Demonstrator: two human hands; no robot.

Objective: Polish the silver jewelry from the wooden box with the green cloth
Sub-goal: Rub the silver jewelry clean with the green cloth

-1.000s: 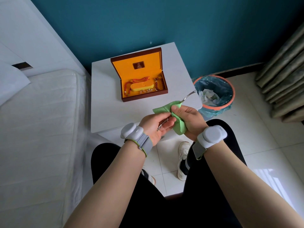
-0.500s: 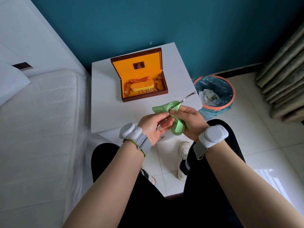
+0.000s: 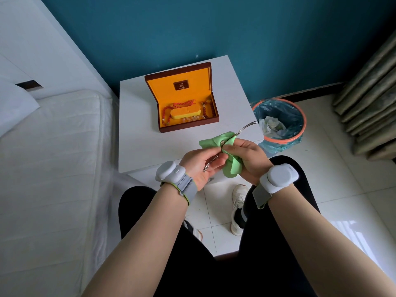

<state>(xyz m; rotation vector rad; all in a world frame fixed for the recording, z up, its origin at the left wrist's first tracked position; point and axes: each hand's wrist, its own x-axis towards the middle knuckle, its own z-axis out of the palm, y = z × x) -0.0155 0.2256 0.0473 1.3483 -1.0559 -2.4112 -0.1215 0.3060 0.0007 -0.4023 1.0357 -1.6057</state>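
Silver jewelry [image 3: 246,127], a thin curved piece, is held in front of the person above the near edge of the white table [image 3: 139,142]. Its lower end is pinched between the curled fingers of the left hand [image 3: 200,166]; its upper end projects up and right toward the lined bin [image 3: 280,121]. The green cloth [image 3: 230,161] is folded around the middle of the piece and gripped there by the right hand [image 3: 246,157]. The wooden box [image 3: 184,99] is seen open farther back on the table, holding what appear to be beaded strands around a yellow cushion.
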